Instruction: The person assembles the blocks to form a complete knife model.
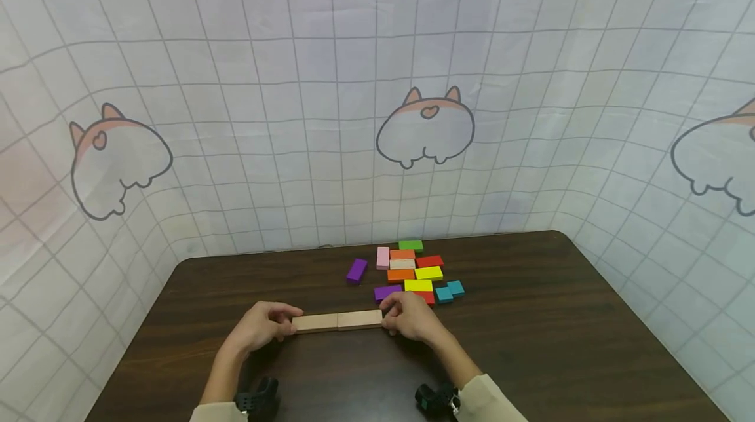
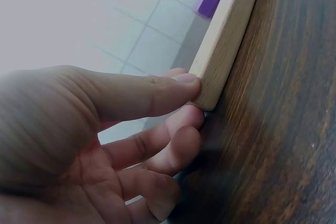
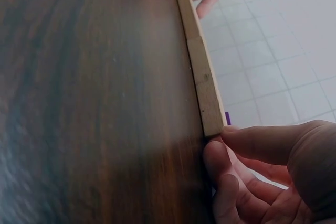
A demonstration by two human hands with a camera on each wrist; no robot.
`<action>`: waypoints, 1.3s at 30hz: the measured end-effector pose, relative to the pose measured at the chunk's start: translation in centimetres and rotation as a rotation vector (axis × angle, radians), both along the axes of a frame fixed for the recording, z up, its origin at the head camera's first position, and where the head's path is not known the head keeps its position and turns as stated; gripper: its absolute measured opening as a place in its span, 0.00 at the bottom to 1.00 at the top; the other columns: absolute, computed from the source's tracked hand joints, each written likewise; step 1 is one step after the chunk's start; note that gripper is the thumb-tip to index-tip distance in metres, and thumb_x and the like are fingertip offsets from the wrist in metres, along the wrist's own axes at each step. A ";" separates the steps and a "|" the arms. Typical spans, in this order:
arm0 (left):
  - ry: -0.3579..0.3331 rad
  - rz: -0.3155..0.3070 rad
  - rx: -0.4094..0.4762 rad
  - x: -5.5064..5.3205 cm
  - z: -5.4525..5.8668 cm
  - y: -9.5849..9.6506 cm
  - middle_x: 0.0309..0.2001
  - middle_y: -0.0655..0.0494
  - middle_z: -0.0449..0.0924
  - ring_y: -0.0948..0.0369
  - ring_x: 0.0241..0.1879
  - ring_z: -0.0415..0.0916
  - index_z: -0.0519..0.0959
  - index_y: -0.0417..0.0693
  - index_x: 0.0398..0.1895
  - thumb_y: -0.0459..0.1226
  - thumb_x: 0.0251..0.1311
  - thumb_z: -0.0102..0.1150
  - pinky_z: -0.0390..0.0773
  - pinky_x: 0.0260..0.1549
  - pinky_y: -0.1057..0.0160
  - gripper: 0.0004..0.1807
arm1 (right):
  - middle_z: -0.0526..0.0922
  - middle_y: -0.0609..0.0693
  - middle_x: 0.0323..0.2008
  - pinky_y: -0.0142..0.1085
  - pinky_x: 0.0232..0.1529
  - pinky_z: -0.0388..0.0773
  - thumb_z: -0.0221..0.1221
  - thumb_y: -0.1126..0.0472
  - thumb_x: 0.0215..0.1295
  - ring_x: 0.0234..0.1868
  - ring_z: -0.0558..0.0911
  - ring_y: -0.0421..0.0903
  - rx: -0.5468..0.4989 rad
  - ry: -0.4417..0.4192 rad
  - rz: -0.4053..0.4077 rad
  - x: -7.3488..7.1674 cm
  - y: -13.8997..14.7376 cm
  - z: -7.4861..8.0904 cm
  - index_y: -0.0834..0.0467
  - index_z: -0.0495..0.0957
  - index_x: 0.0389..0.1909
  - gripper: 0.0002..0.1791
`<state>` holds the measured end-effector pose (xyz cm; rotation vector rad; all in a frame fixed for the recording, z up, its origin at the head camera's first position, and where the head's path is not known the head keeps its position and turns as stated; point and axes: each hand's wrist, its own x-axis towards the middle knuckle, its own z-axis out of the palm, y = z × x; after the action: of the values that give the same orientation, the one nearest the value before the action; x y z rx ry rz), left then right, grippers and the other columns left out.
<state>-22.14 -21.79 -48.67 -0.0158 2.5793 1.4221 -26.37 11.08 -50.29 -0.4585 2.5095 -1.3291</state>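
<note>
Two plain wooden blocks lie end to end in a row on the dark table, with a seam between them. My left hand pinches the outer end of the left wooden block, thumb along one side; its other fingers are bent beside the end. At the opposite end, my right hand holds the right wooden block between thumb and fingers, the fingertips right at its end face. In the right wrist view both blocks form one long line, the left hand at its far end.
Behind the row lie several coloured blocks, among them a purple one, a pink one, a green one, a yellow one and teal ones. Beyond the dark wood table hangs a gridded white curtain.
</note>
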 end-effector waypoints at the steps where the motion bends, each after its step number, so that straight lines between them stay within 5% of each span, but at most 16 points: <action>1: 0.001 0.009 -0.001 0.0 0.0 0.0 0.29 0.51 0.80 0.56 0.28 0.76 0.86 0.40 0.51 0.29 0.59 0.70 0.75 0.33 0.57 0.16 | 0.83 0.49 0.24 0.34 0.25 0.73 0.68 0.69 0.63 0.22 0.81 0.43 0.002 0.002 -0.002 0.0 -0.1 0.0 0.64 0.82 0.45 0.11; 14: -0.026 0.081 -0.021 -0.3 -0.2 -0.4 0.27 0.54 0.81 0.58 0.27 0.76 0.87 0.43 0.48 0.30 0.60 0.70 0.71 0.24 0.62 0.13 | 0.82 0.49 0.24 0.36 0.25 0.74 0.68 0.68 0.63 0.22 0.80 0.44 0.005 0.002 -0.024 0.2 -0.6 0.2 0.63 0.83 0.46 0.11; 39: -0.028 0.088 0.016 -0.1 -0.5 -0.5 0.29 0.51 0.82 0.57 0.28 0.77 0.87 0.43 0.49 0.31 0.59 0.71 0.75 0.27 0.59 0.14 | 0.84 0.49 0.25 0.35 0.26 0.74 0.67 0.68 0.64 0.22 0.81 0.44 -0.017 -0.004 -0.025 -0.1 -0.5 -0.4 0.62 0.84 0.48 0.12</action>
<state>-22.25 -22.32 -49.20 -0.1475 2.5735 1.4610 -26.51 10.53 -50.69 -0.4291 2.5103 -1.3608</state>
